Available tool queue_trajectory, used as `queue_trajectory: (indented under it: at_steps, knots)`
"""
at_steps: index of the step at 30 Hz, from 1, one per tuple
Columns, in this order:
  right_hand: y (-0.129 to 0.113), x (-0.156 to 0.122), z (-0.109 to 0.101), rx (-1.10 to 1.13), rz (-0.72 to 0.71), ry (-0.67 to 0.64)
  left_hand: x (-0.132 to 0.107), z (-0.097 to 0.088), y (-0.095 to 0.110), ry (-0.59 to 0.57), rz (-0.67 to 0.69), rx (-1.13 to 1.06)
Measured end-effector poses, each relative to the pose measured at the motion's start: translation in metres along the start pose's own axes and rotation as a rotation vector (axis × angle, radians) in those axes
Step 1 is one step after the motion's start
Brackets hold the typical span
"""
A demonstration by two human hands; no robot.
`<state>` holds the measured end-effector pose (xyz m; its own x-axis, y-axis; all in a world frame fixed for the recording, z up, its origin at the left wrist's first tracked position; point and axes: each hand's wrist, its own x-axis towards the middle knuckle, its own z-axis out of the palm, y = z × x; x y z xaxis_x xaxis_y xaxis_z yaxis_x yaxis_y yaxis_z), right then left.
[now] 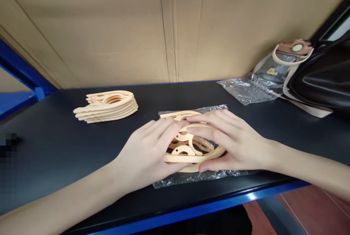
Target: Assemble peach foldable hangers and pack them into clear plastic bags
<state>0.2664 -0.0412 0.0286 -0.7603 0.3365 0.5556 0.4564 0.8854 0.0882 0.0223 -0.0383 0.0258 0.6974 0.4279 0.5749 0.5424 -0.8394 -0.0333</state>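
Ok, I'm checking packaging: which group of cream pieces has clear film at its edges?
The cream pieces between left hand and right hand, clear film around them; the separate stack at left shows none.

A workshop or packing area is suggested, though which cannot be told: beneath the left hand [149, 147] and right hand [240, 142], a black worktop [54, 154] is edged by a blue metal frame [191, 211]; beyond them, brown board [109, 27] is seen, and identical cream pieces [109, 109] are stacked leftward.
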Motion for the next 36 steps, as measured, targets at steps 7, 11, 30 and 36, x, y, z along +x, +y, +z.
queue_trajectory:
  at_steps: [7,11,30,36]
  knots:
    - [0.007,-0.002,-0.002,0.037,0.075,-0.036,0.001,-0.002,-0.002,-0.015,-0.114,-0.087]
    - [0.007,-0.002,-0.006,0.087,0.106,-0.085,0.001,-0.002,-0.004,-0.034,-0.108,-0.117]
    - [0.065,-0.030,-0.056,-0.058,0.605,-0.200,-0.008,-0.012,-0.037,-0.200,-0.287,-0.402]
    - [0.093,-0.048,-0.076,-0.015,0.805,-0.474,-0.005,-0.013,-0.046,-0.450,-0.077,-0.529]
